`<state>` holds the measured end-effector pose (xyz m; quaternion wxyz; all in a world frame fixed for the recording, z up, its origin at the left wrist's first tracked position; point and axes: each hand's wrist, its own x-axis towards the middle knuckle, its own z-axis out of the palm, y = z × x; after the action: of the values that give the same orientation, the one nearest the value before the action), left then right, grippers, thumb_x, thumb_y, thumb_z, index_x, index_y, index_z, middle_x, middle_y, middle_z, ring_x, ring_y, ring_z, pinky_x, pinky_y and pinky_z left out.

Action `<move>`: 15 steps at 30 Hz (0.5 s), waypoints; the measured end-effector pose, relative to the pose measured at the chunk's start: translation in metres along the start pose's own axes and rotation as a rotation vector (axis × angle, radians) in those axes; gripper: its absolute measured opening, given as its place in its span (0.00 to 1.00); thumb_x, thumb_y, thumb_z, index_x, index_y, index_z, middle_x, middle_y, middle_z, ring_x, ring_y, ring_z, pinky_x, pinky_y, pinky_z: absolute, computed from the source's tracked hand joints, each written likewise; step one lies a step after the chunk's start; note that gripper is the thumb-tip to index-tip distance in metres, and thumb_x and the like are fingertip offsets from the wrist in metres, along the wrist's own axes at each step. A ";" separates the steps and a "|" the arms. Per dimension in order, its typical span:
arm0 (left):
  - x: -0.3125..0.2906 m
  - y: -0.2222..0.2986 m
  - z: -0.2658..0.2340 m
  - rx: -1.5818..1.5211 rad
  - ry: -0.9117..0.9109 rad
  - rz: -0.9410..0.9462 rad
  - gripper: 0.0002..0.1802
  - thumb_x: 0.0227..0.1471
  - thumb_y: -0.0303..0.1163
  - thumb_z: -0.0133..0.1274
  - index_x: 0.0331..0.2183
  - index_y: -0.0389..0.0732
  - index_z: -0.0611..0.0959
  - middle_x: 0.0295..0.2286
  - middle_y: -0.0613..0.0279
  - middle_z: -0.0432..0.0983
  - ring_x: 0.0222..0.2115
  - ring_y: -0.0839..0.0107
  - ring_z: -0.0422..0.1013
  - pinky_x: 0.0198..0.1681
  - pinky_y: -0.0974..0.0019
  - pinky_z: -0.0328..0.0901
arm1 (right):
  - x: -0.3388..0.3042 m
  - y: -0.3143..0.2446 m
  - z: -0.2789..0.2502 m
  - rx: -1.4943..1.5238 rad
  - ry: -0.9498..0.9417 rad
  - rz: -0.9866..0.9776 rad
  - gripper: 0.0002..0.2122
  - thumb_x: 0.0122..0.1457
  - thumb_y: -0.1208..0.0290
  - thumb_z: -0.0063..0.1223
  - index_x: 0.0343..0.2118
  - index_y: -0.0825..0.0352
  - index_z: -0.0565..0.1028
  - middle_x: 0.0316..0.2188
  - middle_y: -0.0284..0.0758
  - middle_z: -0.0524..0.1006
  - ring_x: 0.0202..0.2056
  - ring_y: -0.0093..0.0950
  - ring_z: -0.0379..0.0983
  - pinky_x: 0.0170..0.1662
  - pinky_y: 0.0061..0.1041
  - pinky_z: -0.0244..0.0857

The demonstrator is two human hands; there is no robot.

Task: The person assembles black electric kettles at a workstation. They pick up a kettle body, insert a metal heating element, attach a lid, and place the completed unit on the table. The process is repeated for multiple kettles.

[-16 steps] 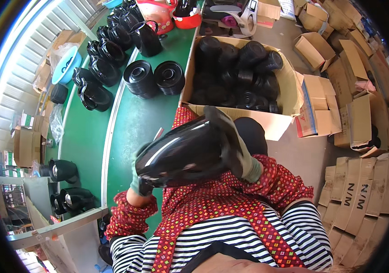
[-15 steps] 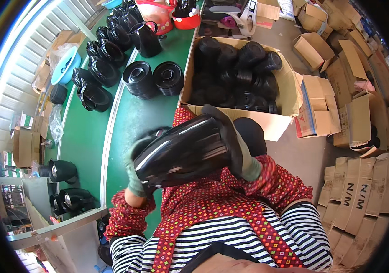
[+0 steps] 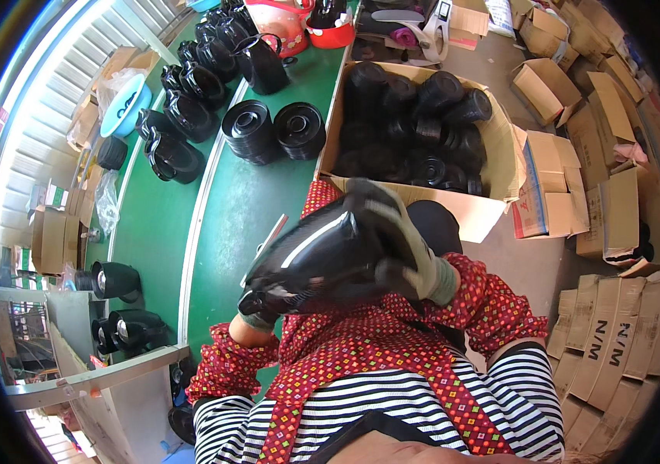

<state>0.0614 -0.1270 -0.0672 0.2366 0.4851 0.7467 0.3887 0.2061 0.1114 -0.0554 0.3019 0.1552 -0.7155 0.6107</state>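
Observation:
In front of my chest lies a glossy black jug body [image 3: 311,251], tilted with its right end higher. My left hand [image 3: 259,315], gloved, grips its lower left end from below; most of those fingers are hidden behind it. On the other end, my right hand [image 3: 407,243], in a black and grey-green glove, is wrapped round the jug, slightly blurred. A thin pale strip with a reddish edge [image 3: 270,241] sticks up beside the jug's left side; I cannot tell what holds it.
Two stacks of black ring-shaped parts [image 3: 299,131] stand on the green bench [image 3: 229,209]. Several black jugs [image 3: 191,108] line its far left. A carton [image 3: 504,147] of black parts sits to the right, with more cardboard boxes [image 3: 608,332] beyond. A blue basin [image 3: 125,107] is far left.
The jug has turned, its left end now lower and nearer me. My right hand has shifted over its right end. The thin strip has come into sight. The whole view has shifted slightly.

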 end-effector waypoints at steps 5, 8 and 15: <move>0.015 0.041 -0.048 0.296 0.369 0.351 0.24 0.51 0.32 0.69 0.49 0.31 0.85 0.58 0.41 0.74 0.41 0.58 0.83 0.48 0.63 0.77 | -0.057 0.089 0.017 1.104 0.416 0.756 0.26 0.76 0.51 0.43 0.69 0.63 0.65 0.62 0.41 0.73 0.59 0.32 0.73 0.64 0.35 0.68; 0.001 0.031 -0.040 0.043 0.386 0.140 0.22 0.48 0.25 0.69 0.47 0.27 0.85 0.57 0.40 0.75 0.53 0.54 0.77 0.55 0.59 0.73 | -0.051 0.079 0.008 1.290 0.227 0.837 0.26 0.76 0.51 0.43 0.68 0.63 0.65 0.63 0.42 0.72 0.62 0.32 0.71 0.66 0.33 0.66; -0.003 0.007 0.009 -0.447 -0.018 -0.067 0.33 0.67 0.39 0.57 0.67 0.42 0.68 0.63 0.53 0.69 0.63 0.60 0.69 0.69 0.53 0.63 | 0.010 -0.032 -0.007 -0.206 -0.165 -0.041 0.46 0.53 0.44 0.69 0.69 0.66 0.65 0.70 0.54 0.59 0.71 0.56 0.52 0.71 0.50 0.51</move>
<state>0.0733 -0.1252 -0.0671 0.3577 0.3991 0.6553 0.5322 0.2186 0.1128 -0.0233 0.2686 0.1877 -0.7934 0.5130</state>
